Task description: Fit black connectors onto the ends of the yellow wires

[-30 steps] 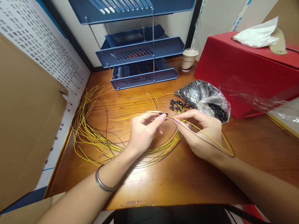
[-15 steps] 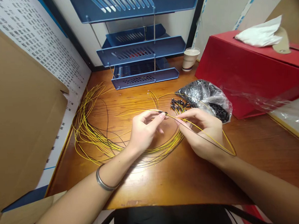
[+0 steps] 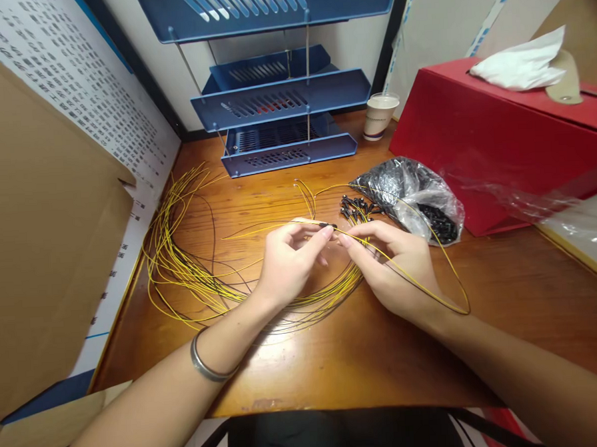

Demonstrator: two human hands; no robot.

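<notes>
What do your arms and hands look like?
The left hand and right hand are ungloved; the left forearm and right forearm show no sleeves. A grey, metallic-looking bangle circles the left near the wrist; the right has none.

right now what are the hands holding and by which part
Left hand: black piece, pinched, exact spot partly hidden. Right hand: wires, just beside that piece.

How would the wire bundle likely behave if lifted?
Probably floppy: the bundle lies in a wide, loose curve. It may snag, as strands cross and splay at its left end. It is likely light, since the strands are thin.
</notes>
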